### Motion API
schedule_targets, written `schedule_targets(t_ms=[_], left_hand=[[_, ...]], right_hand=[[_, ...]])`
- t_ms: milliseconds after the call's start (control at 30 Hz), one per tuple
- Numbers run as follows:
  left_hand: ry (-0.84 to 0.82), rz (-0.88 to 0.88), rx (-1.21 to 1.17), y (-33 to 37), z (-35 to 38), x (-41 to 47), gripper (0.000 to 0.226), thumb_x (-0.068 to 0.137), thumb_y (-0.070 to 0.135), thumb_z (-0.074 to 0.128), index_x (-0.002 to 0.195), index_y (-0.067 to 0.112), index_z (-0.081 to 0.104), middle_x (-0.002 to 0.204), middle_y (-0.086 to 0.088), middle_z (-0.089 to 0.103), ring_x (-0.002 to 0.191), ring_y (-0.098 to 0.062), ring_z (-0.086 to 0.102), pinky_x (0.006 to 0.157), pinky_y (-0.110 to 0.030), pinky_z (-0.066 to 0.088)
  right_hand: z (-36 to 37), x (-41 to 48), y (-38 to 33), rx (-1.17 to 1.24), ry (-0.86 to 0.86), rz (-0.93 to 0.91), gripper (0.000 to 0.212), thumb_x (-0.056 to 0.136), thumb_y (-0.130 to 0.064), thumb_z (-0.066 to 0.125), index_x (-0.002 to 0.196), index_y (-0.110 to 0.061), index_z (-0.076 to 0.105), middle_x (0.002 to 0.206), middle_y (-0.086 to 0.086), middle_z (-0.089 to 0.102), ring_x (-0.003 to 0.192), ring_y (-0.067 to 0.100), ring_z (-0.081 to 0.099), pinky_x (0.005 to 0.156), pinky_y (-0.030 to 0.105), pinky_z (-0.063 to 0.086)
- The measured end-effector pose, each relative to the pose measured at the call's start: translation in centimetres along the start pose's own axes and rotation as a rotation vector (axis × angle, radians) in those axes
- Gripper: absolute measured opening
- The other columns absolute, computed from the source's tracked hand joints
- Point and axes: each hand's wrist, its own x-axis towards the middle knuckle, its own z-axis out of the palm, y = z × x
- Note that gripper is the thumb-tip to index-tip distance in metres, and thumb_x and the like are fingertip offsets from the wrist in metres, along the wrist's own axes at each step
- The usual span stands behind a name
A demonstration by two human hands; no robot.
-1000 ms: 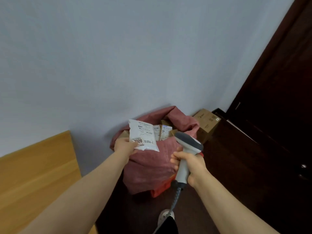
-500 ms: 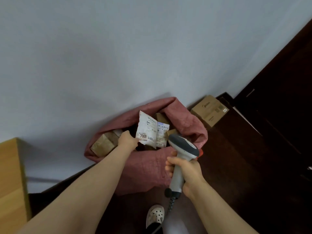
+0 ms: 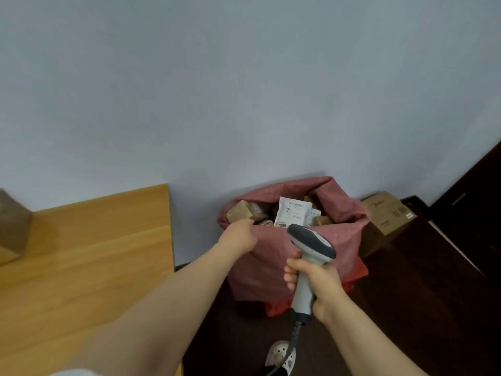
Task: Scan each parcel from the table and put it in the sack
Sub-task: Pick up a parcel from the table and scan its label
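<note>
- The pink sack (image 3: pixel 271 264) stands open on the dark floor, just right of the frame's centre, against the pale wall (image 3: pixel 244 90).
- A white parcel (image 3: pixel 292 213) marked 7009 stands upright in the sack's mouth, its lower edge hidden behind the front rim.
- Brown parcels (image 3: pixel 238 211) lie beside it, at the left of the opening.
- The left hand (image 3: pixel 238 237) is at the sack's front rim, left of the white parcel. Its back faces the camera and its fingers are hidden, so I cannot tell whether it holds anything.
- The right hand (image 3: pixel 314 280) has its fingers wrapped round the handle of the grey scanner (image 3: pixel 311 244), whose head is in front of the sack's rim.
- A dark cable (image 3: pixel 295 332) hangs from the handle toward the lower edge, near a white shoe (image 3: pixel 280 356).
- The wooden table (image 3: pixel 81 253) fills the lower left; a brown package (image 3: pixel 10 226) sits on it at the far left edge.
- A cardboard box (image 3: pixel 387 213) sits on the floor to the right of the sack.
</note>
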Motion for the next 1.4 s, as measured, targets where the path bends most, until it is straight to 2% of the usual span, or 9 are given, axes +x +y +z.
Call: schedule_targets(t_ms=[167, 333, 500, 633, 800, 1000, 1200, 1400], left_hand=[[0.051, -0.020, 0.252, -5.4, -2.6, -12.3, 0.046, 0.091, 0.023, 0.052, 0.137, 0.020, 0.048, 0.137, -0.009, 0.053, 0.125, -0.031, 0.050, 0.101, -0.038, 0.042], [0.109, -0.175, 0.229, -13.1, -5.9, -22.1, 0.053, 0.093, 0.015, 0.050, 0.145, 0.021, 0.039, 0.140, -0.010, 0.050, 0.125, -0.032, 0.047, 0.104, -0.042, 0.039], [0.191, -0.360, 0.211, -22.0, -9.6, -29.1, 0.058, 0.097, 0.019, 0.049, 0.150, 0.024, 0.028, 0.145, -0.005, 0.046, 0.130, -0.028, 0.044, 0.113, -0.044, 0.030], [0.230, -0.471, 0.168, -29.2, -12.6, -34.0, 0.056, 0.097, 0.023, 0.049, 0.149, 0.021, 0.029, 0.141, -0.005, 0.048, 0.125, -0.027, 0.048, 0.109, -0.042, 0.034], [0.283, -0.588, 0.099, -39.9, -16.7, -38.7, 0.045, 0.095, 0.027, 0.052, 0.137, 0.015, 0.043, 0.128, -0.006, 0.054, 0.115, -0.026, 0.052, 0.095, -0.036, 0.044], [0.413, -0.717, -0.038, -52.2, -21.3, -41.8, 0.045, 0.092, 0.031, 0.054, 0.132, 0.013, 0.045, 0.125, -0.008, 0.055, 0.110, -0.025, 0.054, 0.078, -0.033, 0.047], [0.475, -0.724, -0.070, -58.9, -24.5, -39.6, 0.049, 0.090, 0.036, 0.057, 0.130, 0.010, 0.047, 0.127, -0.013, 0.055, 0.113, -0.030, 0.055, 0.089, -0.040, 0.049], [0.558, -0.725, -0.062, -62.8, -27.1, -35.2, 0.056, 0.087, 0.035, 0.064, 0.130, 0.006, 0.045, 0.129, -0.015, 0.052, 0.118, -0.029, 0.050, 0.095, -0.037, 0.044]], right_hand=[[3.5, -8.5, 7.3, -0.062, -0.122, 0.076, 0.013, 0.083, 0.008, 0.064, 0.090, -0.002, 0.066, 0.059, 0.012, 0.066, 0.045, 0.017, 0.061, 0.041, 0.025, 0.048], [10.3, -14.6, 11.7, -0.143, -0.301, 0.134, 0.010, 0.085, 0.008, 0.063, 0.092, 0.001, 0.063, 0.056, 0.013, 0.064, 0.042, 0.020, 0.060, 0.040, 0.025, 0.048], [17.5, -18.9, 14.0, -0.172, -0.470, 0.155, 0.007, 0.088, 0.006, 0.061, 0.086, 0.000, 0.059, 0.058, 0.014, 0.061, 0.046, 0.023, 0.058, 0.045, 0.028, 0.047], [23.9, -21.3, 16.4, -0.198, -0.537, 0.142, 0.006, 0.088, 0.004, 0.062, 0.084, 0.000, 0.061, 0.061, 0.014, 0.062, 0.048, 0.023, 0.059, 0.047, 0.029, 0.048], [34.3, -23.2, 20.8, -0.232, -0.567, 0.155, 0.004, 0.087, 0.003, 0.063, 0.085, 0.000, 0.063, 0.062, 0.013, 0.064, 0.049, 0.021, 0.061, 0.046, 0.029, 0.050], [45.3, -24.6, 25.6, -0.266, -0.593, 0.187, 0.005, 0.085, 0.002, 0.065, 0.086, -0.002, 0.064, 0.063, 0.010, 0.065, 0.051, 0.019, 0.063, 0.047, 0.028, 0.051], [50.4, -23.5, 27.6, -0.289, -0.592, 0.182, 0.007, 0.084, 0.003, 0.065, 0.085, -0.004, 0.063, 0.062, 0.010, 0.064, 0.051, 0.019, 0.061, 0.047, 0.028, 0.050], [54.3, -20.4, 28.3, -0.321, -0.602, 0.226, 0.007, 0.083, 0.002, 0.066, 0.087, -0.003, 0.064, 0.063, 0.010, 0.064, 0.051, 0.019, 0.061, 0.047, 0.028, 0.050]])
